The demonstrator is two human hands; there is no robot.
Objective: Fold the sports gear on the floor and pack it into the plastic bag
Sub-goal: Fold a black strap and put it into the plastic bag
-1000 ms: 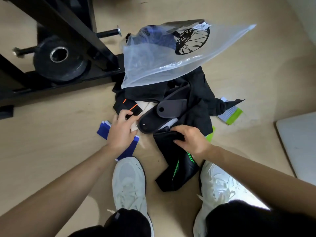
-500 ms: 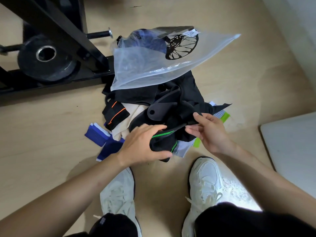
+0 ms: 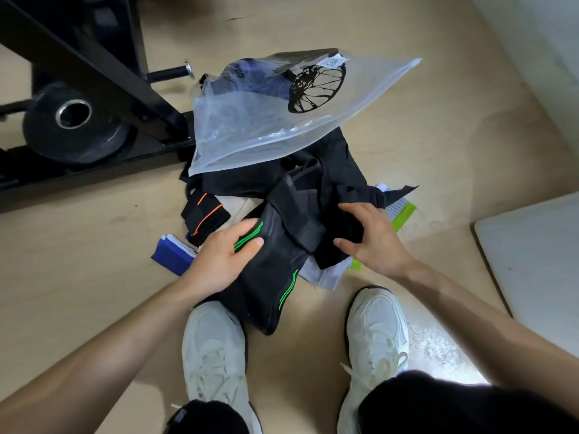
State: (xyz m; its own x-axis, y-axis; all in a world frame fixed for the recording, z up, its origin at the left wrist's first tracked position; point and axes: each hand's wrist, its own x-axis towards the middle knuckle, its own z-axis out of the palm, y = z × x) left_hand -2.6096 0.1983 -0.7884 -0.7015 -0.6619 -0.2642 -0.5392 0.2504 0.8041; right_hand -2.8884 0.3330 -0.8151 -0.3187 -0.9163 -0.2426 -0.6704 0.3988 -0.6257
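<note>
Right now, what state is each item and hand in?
plastic bag, lying on the pile, blue item inside.
green-stitched sleeve, unfolded, gripped by left hand.
black cloth, bunched, gripped by right hand.
orange-striped wrap, on the floor, unpacked.
blue band, on the floor, unpacked.

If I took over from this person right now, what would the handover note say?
Left hand grips the green-stitched black sleeve by its top.
Right hand holds black cloth from the pile.
Plastic bag lies on the pile's far side, something blue showing inside.
Nothing looks folded yet.
Left: fold the sleeve, orange-striped band, blue band and the rest, then bag them.
</note>
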